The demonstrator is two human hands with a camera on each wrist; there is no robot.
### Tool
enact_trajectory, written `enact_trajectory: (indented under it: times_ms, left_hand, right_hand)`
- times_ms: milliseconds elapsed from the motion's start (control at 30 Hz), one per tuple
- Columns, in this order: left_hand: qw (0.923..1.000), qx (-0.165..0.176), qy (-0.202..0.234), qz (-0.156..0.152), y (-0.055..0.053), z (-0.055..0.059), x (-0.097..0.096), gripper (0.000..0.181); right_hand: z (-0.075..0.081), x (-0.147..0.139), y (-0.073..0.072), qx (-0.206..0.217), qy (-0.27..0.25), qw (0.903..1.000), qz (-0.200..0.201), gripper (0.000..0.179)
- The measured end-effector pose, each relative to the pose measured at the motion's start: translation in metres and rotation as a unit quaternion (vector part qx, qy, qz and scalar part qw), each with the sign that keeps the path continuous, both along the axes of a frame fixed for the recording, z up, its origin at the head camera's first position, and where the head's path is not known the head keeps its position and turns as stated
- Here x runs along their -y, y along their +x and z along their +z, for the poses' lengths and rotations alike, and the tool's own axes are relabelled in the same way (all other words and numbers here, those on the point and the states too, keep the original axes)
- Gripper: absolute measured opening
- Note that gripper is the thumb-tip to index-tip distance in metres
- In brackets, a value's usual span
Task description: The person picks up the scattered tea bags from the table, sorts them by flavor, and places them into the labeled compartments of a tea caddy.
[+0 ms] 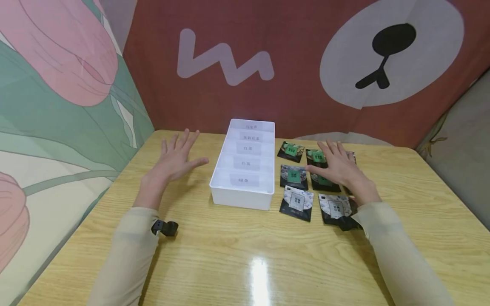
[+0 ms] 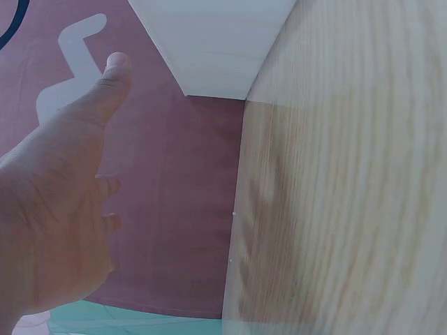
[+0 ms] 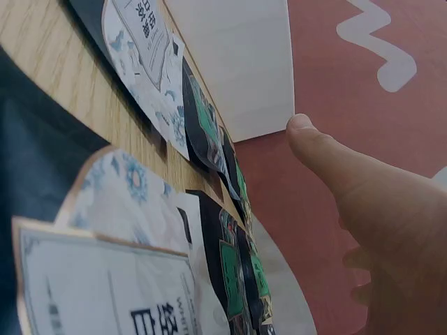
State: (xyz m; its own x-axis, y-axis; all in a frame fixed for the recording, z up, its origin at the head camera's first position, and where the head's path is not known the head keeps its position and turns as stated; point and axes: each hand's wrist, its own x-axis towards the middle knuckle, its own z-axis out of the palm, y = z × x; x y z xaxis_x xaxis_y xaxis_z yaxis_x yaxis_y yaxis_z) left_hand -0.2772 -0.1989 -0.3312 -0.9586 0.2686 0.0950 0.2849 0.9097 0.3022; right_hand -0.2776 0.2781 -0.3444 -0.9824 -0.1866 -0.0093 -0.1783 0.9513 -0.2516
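My left hand (image 1: 174,159) is held above the table to the left of a white box, fingers straight and spread, holding nothing. The long white box (image 1: 242,199) has several compartments with Chinese labels. To its right lie several tea sachets: black ones with green labels (image 1: 294,176) towards the back, and black-and-white ones with blue floral print (image 1: 296,203) at the front. Over the right-hand sachets hovers my right hand (image 1: 340,168), fingers spread and thumb out, partly hiding those beneath. The right wrist view shows a white sachet (image 3: 105,279) close up, below that hand.
The wooden table (image 1: 214,250) runs up to a red cloth backdrop (image 1: 298,110) right behind the box. A floral cloth (image 1: 57,140) hangs along the left side. Each wrist wears a small black camera (image 1: 165,228).
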Motion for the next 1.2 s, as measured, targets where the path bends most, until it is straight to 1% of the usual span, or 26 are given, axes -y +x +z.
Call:
enact_trajectory:
  times_ms: [267,433,533,633,733,800,900,1000,1100,1200]
  left_hand:
    - [0.9999,0.001,0.01,-0.004,-0.002,-0.001,0.001,0.09]
    - [0.9996,-0.011,0.02,-0.015,-0.001,0.0,0.002,0.086]
    - [0.9988,-0.028,0.026,-0.031,-0.001,0.003,0.0,0.082]
    - [0.9971,-0.042,0.036,-0.051,0.0,0.006,-0.004,0.077]
    - [0.9949,-0.048,0.054,-0.07,0.0,0.008,-0.009,0.073]
    - [0.9927,-0.052,0.073,-0.082,-0.001,0.006,-0.012,0.071]
    - [0.9885,-0.05,0.107,-0.095,-0.002,0.002,-0.014,0.066]
    - [0.9843,-0.047,0.132,-0.107,-0.002,-0.003,-0.016,0.064]
    - [0.9825,-0.042,0.14,-0.116,-0.002,-0.003,-0.02,0.063]
    - [0.9817,-0.03,0.14,-0.126,-0.002,-0.003,-0.023,0.065]
  right_hand:
    - [0.003,0.006,-0.003,-0.007,0.001,0.9999,0.007,0.102]
    - [0.006,0.012,-0.008,-0.023,0.017,0.9994,0.022,0.099]
    - [0.01,0.016,-0.015,-0.041,0.03,0.9982,0.032,0.093]
    - [0.017,0.02,-0.023,-0.047,0.034,0.9975,0.039,0.087]
    - [0.022,0.023,-0.032,-0.048,0.022,0.9976,0.044,0.084]
    - [0.023,0.025,-0.037,-0.05,0.01,0.9975,0.049,0.08]
    - [0.023,0.029,-0.044,-0.042,-0.01,0.9971,0.062,0.071]
    - [0.022,0.033,-0.051,-0.031,-0.021,0.9963,0.077,0.067]
    - [0.021,0.035,-0.057,-0.024,-0.023,0.996,0.083,0.065]
    - [0.021,0.035,-0.064,-0.019,-0.013,0.9958,0.088,0.062]
